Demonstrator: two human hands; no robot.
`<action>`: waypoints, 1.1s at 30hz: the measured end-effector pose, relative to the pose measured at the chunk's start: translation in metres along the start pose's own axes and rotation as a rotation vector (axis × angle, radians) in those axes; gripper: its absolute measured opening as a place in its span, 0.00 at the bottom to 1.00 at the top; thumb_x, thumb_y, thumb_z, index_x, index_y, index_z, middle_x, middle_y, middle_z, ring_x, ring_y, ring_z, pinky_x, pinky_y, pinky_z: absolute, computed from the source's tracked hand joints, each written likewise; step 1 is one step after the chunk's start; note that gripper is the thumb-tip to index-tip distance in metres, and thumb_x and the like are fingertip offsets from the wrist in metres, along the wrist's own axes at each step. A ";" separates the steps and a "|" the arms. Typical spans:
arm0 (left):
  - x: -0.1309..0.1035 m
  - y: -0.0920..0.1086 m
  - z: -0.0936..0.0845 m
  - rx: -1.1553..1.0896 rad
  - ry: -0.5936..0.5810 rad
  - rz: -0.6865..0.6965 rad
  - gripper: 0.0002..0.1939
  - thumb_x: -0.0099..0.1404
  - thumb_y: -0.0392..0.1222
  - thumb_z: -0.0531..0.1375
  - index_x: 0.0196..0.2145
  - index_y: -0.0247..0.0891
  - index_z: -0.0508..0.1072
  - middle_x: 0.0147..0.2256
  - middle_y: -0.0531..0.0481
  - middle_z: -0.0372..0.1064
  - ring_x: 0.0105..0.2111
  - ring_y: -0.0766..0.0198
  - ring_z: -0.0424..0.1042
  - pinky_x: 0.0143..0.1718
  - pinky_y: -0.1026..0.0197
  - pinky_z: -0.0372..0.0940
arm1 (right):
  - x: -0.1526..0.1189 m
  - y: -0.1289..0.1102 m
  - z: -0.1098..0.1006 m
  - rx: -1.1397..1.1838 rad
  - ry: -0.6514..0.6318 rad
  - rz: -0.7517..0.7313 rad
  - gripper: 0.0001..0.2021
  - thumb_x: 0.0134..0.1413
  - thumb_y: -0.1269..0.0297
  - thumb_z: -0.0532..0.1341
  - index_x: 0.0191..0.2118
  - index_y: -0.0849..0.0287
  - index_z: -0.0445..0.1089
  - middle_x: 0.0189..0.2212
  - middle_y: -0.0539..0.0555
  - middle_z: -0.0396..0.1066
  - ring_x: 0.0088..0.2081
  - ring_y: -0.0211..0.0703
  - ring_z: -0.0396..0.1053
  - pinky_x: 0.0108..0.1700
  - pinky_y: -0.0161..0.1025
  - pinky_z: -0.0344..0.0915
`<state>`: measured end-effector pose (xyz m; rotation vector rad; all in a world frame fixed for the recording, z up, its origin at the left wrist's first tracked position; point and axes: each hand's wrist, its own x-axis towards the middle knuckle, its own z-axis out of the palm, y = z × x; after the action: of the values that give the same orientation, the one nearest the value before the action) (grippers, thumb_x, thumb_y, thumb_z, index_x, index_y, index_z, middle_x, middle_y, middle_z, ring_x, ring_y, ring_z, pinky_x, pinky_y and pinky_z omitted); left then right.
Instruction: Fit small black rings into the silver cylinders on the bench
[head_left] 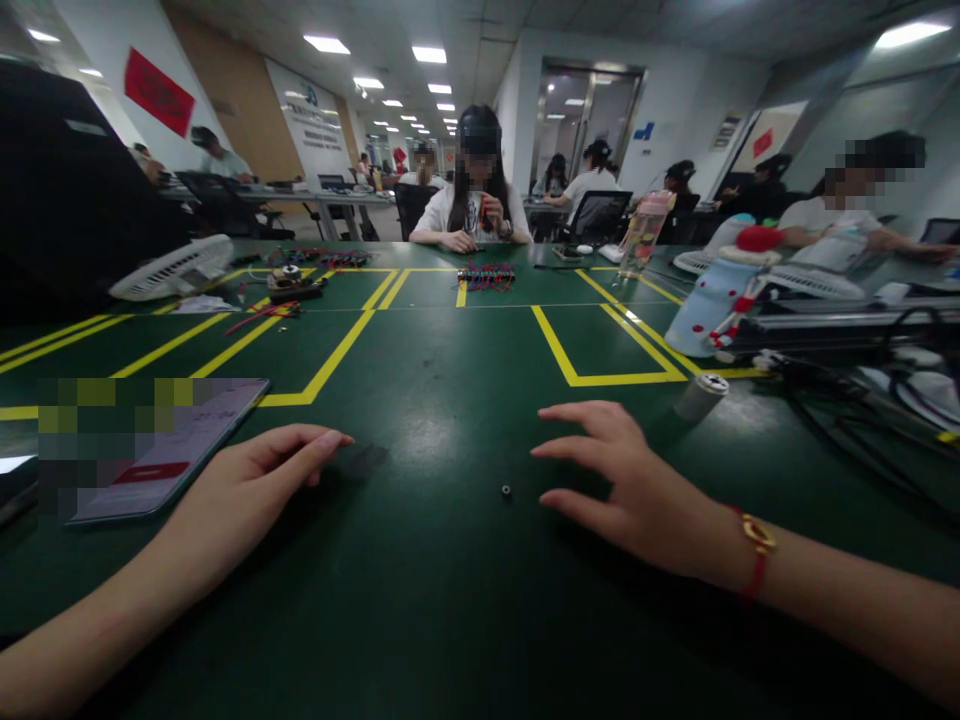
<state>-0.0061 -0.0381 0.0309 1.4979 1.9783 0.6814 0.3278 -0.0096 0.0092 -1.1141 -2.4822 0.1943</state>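
Note:
On the green table (405, 610) lies a small dark round part (506, 491), between my hands and closer to the right one. My right hand (611, 475) is open just to the right of it, fingers spread and holding nothing. To the left, my left hand (274, 468) has its thumb and fingers pressed together; whatever may be between the fingertips cannot be made out. A tablet or large phone (191, 440) lies beyond and left of that hand. Past my right hand a silver metal cylinder (703, 396) rests on the table.
A blue bottle (701, 305) and black cables (832, 425) are at the right. A bundle of coloured wires (487, 277) lies ahead, before a seated person (476, 195). Far left are a white fan (176, 268) and loose parts with red wires (262, 312).

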 end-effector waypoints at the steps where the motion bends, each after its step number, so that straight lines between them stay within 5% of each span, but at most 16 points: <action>1: 0.000 0.000 0.000 0.001 -0.002 0.001 0.21 0.62 0.57 0.55 0.44 0.39 0.73 0.28 0.55 0.66 0.33 0.58 0.67 0.32 0.64 0.56 | 0.007 -0.011 0.008 0.054 -0.056 -0.002 0.19 0.52 0.50 0.61 0.49 0.48 0.71 0.59 0.54 0.59 0.59 0.51 0.54 0.57 0.54 0.54; 6: 0.000 -0.002 0.000 0.014 -0.016 0.013 0.21 0.64 0.58 0.53 0.42 0.40 0.73 0.27 0.56 0.64 0.32 0.59 0.67 0.32 0.64 0.57 | 0.025 -0.019 0.019 0.140 -0.067 0.008 0.10 0.55 0.54 0.59 0.37 0.50 0.76 0.54 0.52 0.65 0.55 0.50 0.58 0.55 0.55 0.54; 14: 0.002 -0.004 0.002 0.034 -0.026 0.029 0.19 0.63 0.58 0.53 0.40 0.42 0.73 0.27 0.56 0.66 0.32 0.59 0.68 0.32 0.64 0.56 | -0.009 0.073 -0.066 -0.338 0.341 0.270 0.12 0.57 0.58 0.57 0.39 0.58 0.74 0.43 0.57 0.71 0.46 0.45 0.67 0.50 0.44 0.59; 17: 0.002 -0.006 0.002 0.038 -0.017 0.021 0.19 0.63 0.58 0.53 0.41 0.43 0.73 0.27 0.56 0.66 0.33 0.58 0.68 0.32 0.63 0.56 | -0.024 0.103 -0.085 -0.439 0.266 0.516 0.16 0.56 0.55 0.57 0.40 0.61 0.74 0.40 0.59 0.73 0.41 0.45 0.68 0.43 0.40 0.60; 21: 0.003 -0.008 0.001 0.035 -0.017 0.019 0.19 0.62 0.58 0.54 0.40 0.42 0.73 0.26 0.56 0.66 0.32 0.59 0.68 0.32 0.63 0.56 | -0.030 0.113 -0.095 -0.358 0.154 0.777 0.19 0.54 0.50 0.57 0.40 0.59 0.75 0.36 0.57 0.74 0.34 0.42 0.69 0.38 0.39 0.59; 33: 0.001 -0.007 0.000 0.010 -0.024 0.018 0.19 0.61 0.58 0.55 0.39 0.42 0.74 0.26 0.55 0.66 0.32 0.59 0.67 0.30 0.65 0.55 | -0.032 0.112 -0.097 -0.270 0.089 0.739 0.20 0.52 0.47 0.58 0.41 0.57 0.75 0.37 0.56 0.75 0.35 0.42 0.70 0.39 0.39 0.60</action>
<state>-0.0110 -0.0388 0.0255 1.5241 1.9549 0.6587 0.4647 0.0379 0.0542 -2.0656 -1.9476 0.0110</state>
